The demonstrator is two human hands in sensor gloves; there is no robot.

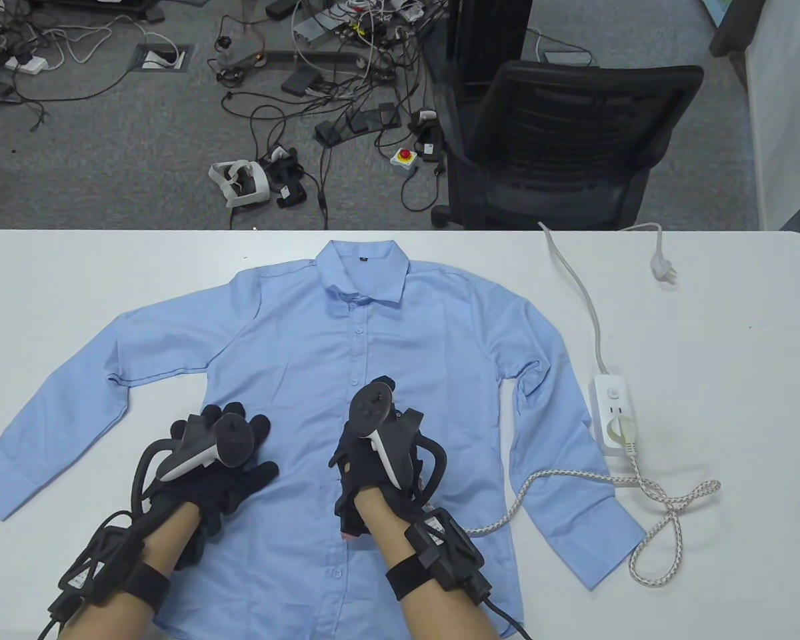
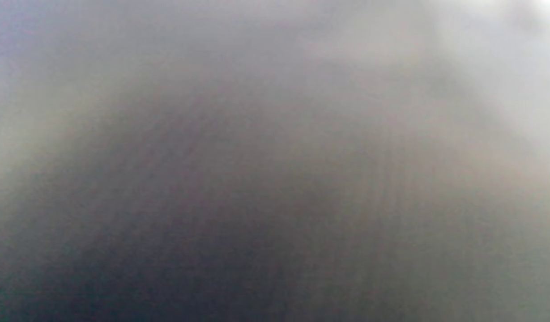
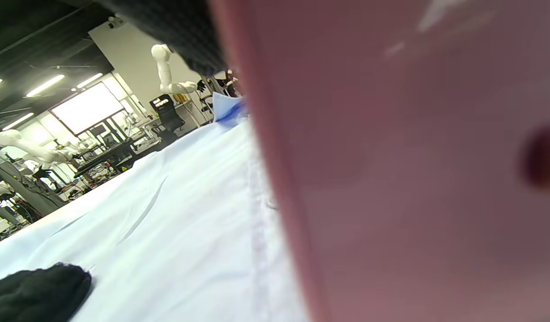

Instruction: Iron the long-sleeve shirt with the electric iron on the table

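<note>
A light blue long-sleeve shirt (image 1: 400, 333) lies buttoned and spread flat on the white table (image 1: 727, 413), collar at the far side. My left hand (image 1: 233, 460) rests flat on the shirt's lower left front with fingers spread. My right hand (image 1: 373, 453) grips a pink iron on the button placket. The iron is mostly hidden under the hand, with only a pink bit (image 1: 351, 531) showing. In the right wrist view the iron (image 3: 413, 179) fills the right side above the shirt (image 3: 176, 223). The left wrist view is a grey blur.
A braided cord (image 1: 573, 475) runs from under my right wrist across the shirt's right sleeve to a white power strip (image 1: 613, 407). The strip's own lead ends in a loose plug (image 1: 663, 270). A black office chair (image 1: 567, 133) stands beyond the table's far edge.
</note>
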